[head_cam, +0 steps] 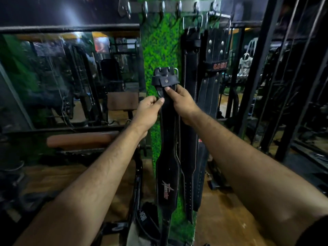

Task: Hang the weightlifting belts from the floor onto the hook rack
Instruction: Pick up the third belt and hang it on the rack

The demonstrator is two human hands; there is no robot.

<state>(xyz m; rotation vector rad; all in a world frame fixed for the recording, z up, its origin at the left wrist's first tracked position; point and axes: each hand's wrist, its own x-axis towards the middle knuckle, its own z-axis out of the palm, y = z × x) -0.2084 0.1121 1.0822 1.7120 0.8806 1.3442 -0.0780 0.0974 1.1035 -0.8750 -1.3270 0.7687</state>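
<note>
A long black leather weightlifting belt with pale stitching and a red-and-white star logo (168, 167) hung upright in front of a green artificial-grass wall panel (161, 47), held up near its metal buckle end (166, 77), below the hooks. The left hand (148, 110) pinched the belt's left edge between thumb and curled fingers (160, 101). The right hand (182, 102) gripped the strap just under the buckle, thumb on the front. Above, a steel hook rack (170, 7) ran across the panel's top. Two more black leather belts (210, 55) already hung from its right-hand hooks, one marked USI. A brown padded gym bench (81, 140) stood to the left over a brown floor (220, 219).
</note>
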